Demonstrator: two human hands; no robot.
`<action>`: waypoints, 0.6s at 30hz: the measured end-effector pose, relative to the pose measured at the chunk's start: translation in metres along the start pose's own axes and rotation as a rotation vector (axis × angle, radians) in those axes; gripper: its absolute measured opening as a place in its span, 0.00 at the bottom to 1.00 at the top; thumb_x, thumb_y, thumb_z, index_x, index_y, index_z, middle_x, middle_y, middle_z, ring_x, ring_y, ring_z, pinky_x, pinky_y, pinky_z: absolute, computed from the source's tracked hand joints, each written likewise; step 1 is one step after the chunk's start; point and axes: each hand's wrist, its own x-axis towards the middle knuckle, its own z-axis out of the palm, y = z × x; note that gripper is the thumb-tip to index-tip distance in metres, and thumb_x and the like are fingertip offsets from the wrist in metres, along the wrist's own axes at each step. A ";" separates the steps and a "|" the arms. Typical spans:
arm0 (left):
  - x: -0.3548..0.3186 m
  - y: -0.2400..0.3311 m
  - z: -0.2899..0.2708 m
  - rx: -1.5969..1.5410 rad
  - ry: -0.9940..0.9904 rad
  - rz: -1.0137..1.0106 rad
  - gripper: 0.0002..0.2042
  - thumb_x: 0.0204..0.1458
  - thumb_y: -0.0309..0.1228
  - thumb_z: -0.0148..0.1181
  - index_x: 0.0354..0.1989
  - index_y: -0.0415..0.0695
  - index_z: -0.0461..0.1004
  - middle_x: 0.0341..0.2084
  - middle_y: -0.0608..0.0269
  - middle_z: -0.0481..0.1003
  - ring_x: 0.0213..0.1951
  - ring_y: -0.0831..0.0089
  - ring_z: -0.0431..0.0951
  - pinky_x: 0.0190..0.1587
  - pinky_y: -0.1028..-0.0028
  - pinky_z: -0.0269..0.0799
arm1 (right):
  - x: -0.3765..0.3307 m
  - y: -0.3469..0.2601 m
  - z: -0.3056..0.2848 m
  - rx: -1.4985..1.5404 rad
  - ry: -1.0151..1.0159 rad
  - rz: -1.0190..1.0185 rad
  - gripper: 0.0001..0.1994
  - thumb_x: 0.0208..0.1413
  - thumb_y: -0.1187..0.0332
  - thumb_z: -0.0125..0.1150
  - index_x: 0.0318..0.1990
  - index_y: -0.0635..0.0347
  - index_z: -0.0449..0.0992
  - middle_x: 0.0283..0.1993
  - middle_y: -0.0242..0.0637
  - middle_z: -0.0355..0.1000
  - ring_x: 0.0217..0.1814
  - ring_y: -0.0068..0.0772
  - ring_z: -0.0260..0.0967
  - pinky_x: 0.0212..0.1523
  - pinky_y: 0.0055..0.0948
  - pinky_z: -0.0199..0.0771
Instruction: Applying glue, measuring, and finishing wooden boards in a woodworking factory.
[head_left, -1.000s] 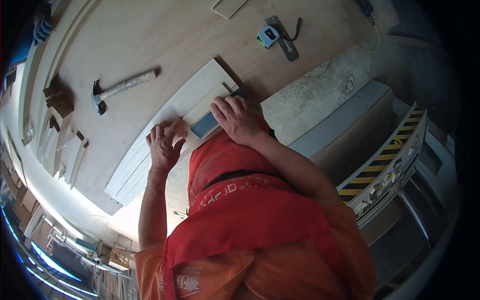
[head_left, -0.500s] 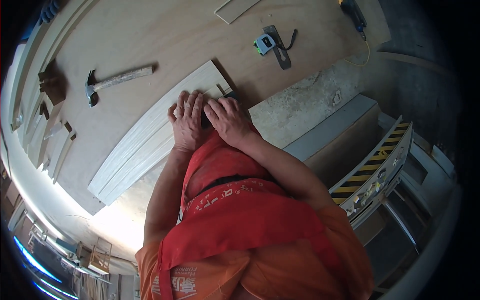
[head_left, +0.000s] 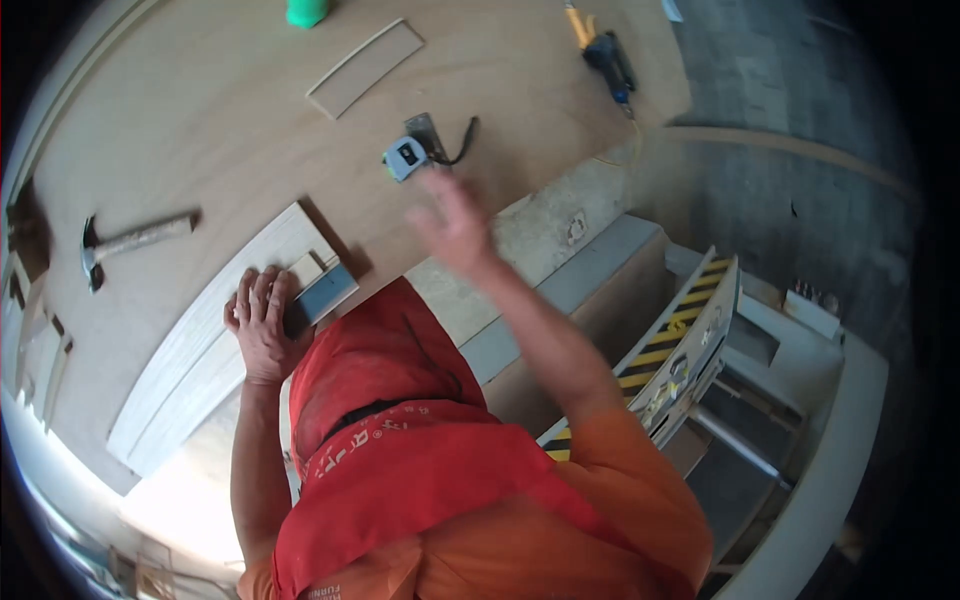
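My left hand (head_left: pixel 262 325) grips a pale, curved wooden board (head_left: pixel 190 360) close to its right end, fingers bent over the top and thumb largely hidden. Beside those fingers a small wood piece (head_left: pixel 306 270) lies on the board, next to a flat dark-blue block (head_left: pixel 326 294). Smeared by motion, my right hand (head_left: pixel 455 225) is raised with its fingers apart and nothing visible in it. Just beyond its fingertips sits a grey-blue tape measure (head_left: pixel 405 158) with a black strap, partly over a dark metal plate (head_left: pixel 424 132).
To the left lies a claw hammer (head_left: pixel 135 240). A thin wood frame piece (head_left: pixel 366 68) and a green object (head_left: pixel 307 10) are farther back. At the far right is a corded tool (head_left: pixel 608 65). A yellow-and-black striped edge (head_left: pixel 680 335) stands right of my body.
My right hand has left the board and moved forward toward the tape measure, uncovering the blue block. My left hand stays on the board. The whole view has shifted.
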 end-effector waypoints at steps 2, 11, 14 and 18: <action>0.001 -0.008 -0.003 -0.024 0.003 0.009 0.43 0.37 0.41 0.76 0.69 0.56 0.71 0.69 0.65 0.70 0.74 0.54 0.63 0.72 0.46 0.51 | 0.047 0.093 -0.053 -0.120 0.187 0.272 0.20 0.63 0.66 0.68 0.60 0.64 0.76 0.59 0.47 0.78 0.61 0.45 0.76 0.62 0.40 0.76; 0.000 -0.019 0.015 0.021 -0.045 -0.001 0.44 0.35 0.42 0.77 0.70 0.61 0.72 0.72 0.65 0.69 0.76 0.54 0.61 0.73 0.45 0.51 | 0.184 0.365 -0.200 -0.984 0.166 0.524 0.36 0.58 0.61 0.68 0.71 0.68 0.66 0.70 0.59 0.68 0.74 0.65 0.63 0.75 0.50 0.63; -0.006 -0.021 0.014 0.045 -0.030 -0.004 0.43 0.35 0.42 0.77 0.69 0.62 0.73 0.72 0.66 0.68 0.76 0.54 0.61 0.73 0.46 0.51 | 0.193 0.376 -0.199 -1.130 0.162 0.436 0.36 0.57 0.61 0.68 0.72 0.63 0.67 0.71 0.57 0.68 0.75 0.64 0.62 0.74 0.51 0.63; -0.002 -0.024 0.019 0.010 -0.013 0.034 0.43 0.35 0.42 0.77 0.69 0.64 0.74 0.72 0.66 0.68 0.76 0.55 0.62 0.73 0.46 0.51 | 0.221 0.413 -0.244 -1.040 0.138 0.465 0.34 0.58 0.57 0.68 0.70 0.61 0.68 0.68 0.57 0.71 0.71 0.60 0.68 0.71 0.51 0.68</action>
